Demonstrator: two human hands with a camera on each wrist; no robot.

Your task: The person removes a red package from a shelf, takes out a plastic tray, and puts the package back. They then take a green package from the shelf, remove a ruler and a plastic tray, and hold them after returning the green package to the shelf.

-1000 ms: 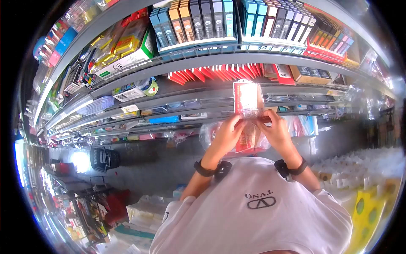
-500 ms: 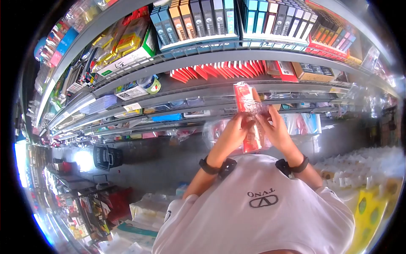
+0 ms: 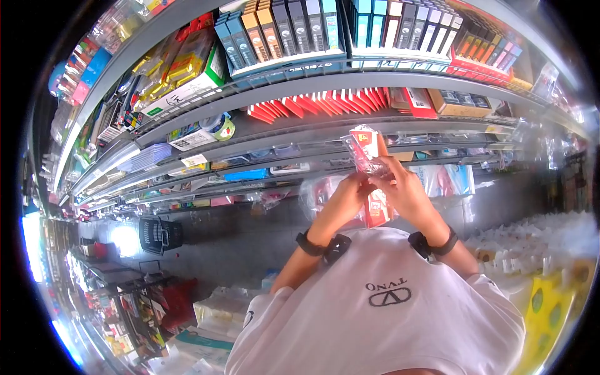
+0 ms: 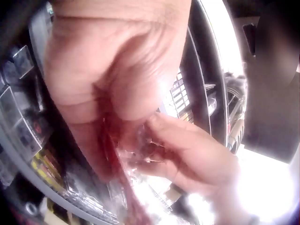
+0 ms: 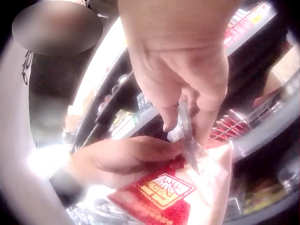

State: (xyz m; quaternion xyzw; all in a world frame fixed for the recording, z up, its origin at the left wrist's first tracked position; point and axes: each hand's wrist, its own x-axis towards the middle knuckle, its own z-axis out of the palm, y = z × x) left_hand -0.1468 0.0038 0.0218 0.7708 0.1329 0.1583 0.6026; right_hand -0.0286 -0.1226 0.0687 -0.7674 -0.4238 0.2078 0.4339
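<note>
Packet (image 3: 377,214) in red and white, just nearer the chest than the row of red envelopes (image 3: 322,103), and it has turned: a moment ago its broad face lay flat to the view with the hands apart at its sides, now it shows narrower and the right hand (image 3: 409,190) has come across to meet the left. So the handling looks gathered at the middle of the packet, on the clear wrap (image 5: 186,136), and I'd judge that two-sided hold is what steadies it. Left hand (image 3: 340,201): thumb and fingers closed, pinching the red edge. Right hand: fingers bent, thumb and fingertips nipping the wrap; whether they also grip the card beneath, I can't tell. Long axis next, and it runs away from the white shirt (image 3: 375,300) up towards the envelope row, far end leaning a touch to the person's left, near end aimed back at the chest, on the opposite side from that row.
</note>
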